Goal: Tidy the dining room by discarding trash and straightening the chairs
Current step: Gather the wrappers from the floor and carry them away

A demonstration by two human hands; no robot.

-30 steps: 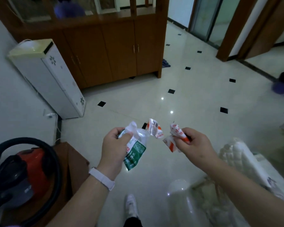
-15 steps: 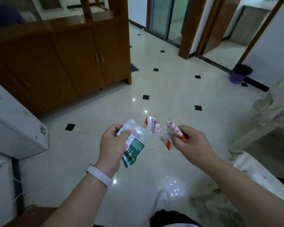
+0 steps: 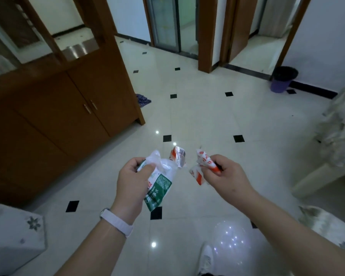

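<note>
My left hand (image 3: 132, 177) grips a bunch of trash: a crumpled clear plastic wrapper with a green label (image 3: 159, 185) and a small red-and-white wrapper (image 3: 177, 156) sticking up from it. My right hand (image 3: 226, 177) pinches another crumpled red-and-white wrapper (image 3: 202, 166). Both hands are held out in front of me above the tiled floor, a little apart. A purple trash bin with a black liner (image 3: 283, 79) stands against the far right wall beside a doorway.
A brown wooden cabinet (image 3: 58, 108) fills the left side. A white appliance (image 3: 14, 234) sits at the lower left. Cloth-covered furniture (image 3: 339, 136) stands at the right edge. A dark cloth (image 3: 142, 99) lies by the cabinet's corner. My white shoe (image 3: 206, 257) shows below.
My view has swung to the right and moved forward: the red vacuum cleaner left the view and the purple bin came into sight. Both hands keep their hold on the wrappers.
</note>
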